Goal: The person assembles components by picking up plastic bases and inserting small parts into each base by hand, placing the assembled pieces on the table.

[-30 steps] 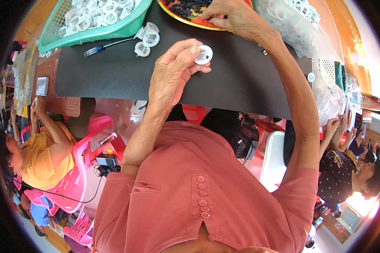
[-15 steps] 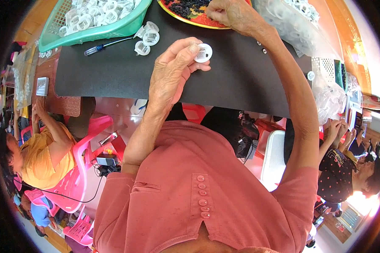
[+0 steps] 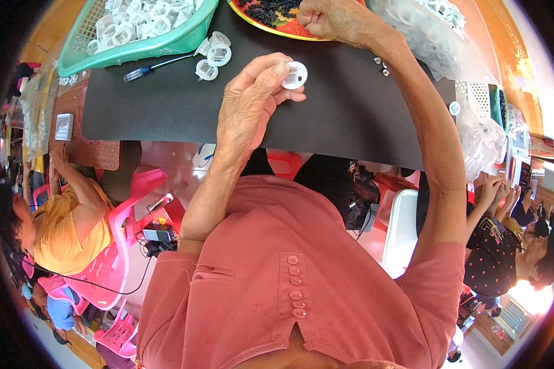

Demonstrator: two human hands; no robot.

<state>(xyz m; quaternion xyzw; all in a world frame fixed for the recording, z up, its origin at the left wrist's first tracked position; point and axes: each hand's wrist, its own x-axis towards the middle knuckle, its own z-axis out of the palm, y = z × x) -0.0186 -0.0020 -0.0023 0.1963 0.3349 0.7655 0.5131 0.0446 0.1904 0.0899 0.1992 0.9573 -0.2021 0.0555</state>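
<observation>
Between the thumb and fingers of my left hand (image 3: 247, 101) is a round white plastic piece (image 3: 297, 75) with a small opening in it, held up above the dark table (image 3: 184, 107). My right hand (image 3: 333, 21) reaches to the far side, over a round red tray with a yellow rim (image 3: 289, 34). Small black parts (image 3: 271, 11) lie heaped in that tray. The right fingers are curled and pressed together at its surface; what they pinch, if anything, is hidden. Several more white plastic pieces (image 3: 218, 55) lie on the table left of the tray.
A green basket (image 3: 138, 48) full of white pieces stands far left, a blue-handled screwdriver (image 3: 138, 74) before it. A clear plastic bag (image 3: 421, 46) of white parts lies far right. Tiny pieces (image 3: 385, 72) lie beside my right forearm. Other people sit at both sides.
The fingers of my right hand have curled in slightly at the tray. My left hand keeps the white piece in nearly the same place; the view has shifted a little.
</observation>
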